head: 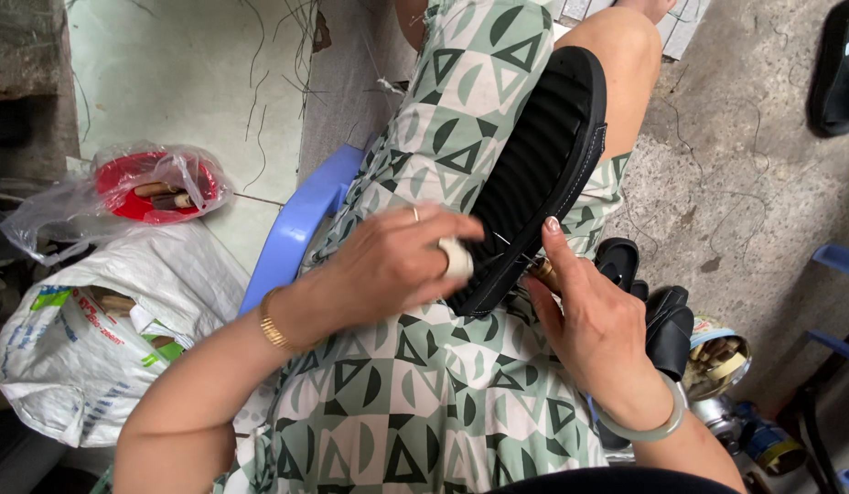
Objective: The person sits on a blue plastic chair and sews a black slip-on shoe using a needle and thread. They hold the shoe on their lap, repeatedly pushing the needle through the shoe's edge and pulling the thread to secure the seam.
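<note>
— Left of the black ribbed rubber shoe sole point(543, 165) on the lap?
— Red bowl in clear plastic bag point(155, 187), holding brown sticks.
— Hands?
— Left hand point(388, 265) clamped on sole; right hand point(589, 316) pinching a brass-coloured tool point(543, 272).

Black ribbed rubber shoe sole point(543, 155), matt, edged with pale stitching. Green-and-cream patterned cloth garment point(415, 384), soft, matt, slightly creased. Left hand point(388, 265) with thin gold metal ring and gold metal bracelet point(274, 322), shiny; fingertip wrapped in white matt tape or cloth. Right hand point(594, 320) with smooth, glossy pale-green stone-like bangle point(646, 428). Blue plastic stool point(301, 224), smooth, faint sheen. Clear crinkled plastic bag point(123, 197), glossy, over red plastic dish. White woven plastic sack point(104, 338), rough weave. Grey concrete floor point(745, 174), rough, stained. Round metal tin point(717, 361), shiny rim.
</note>
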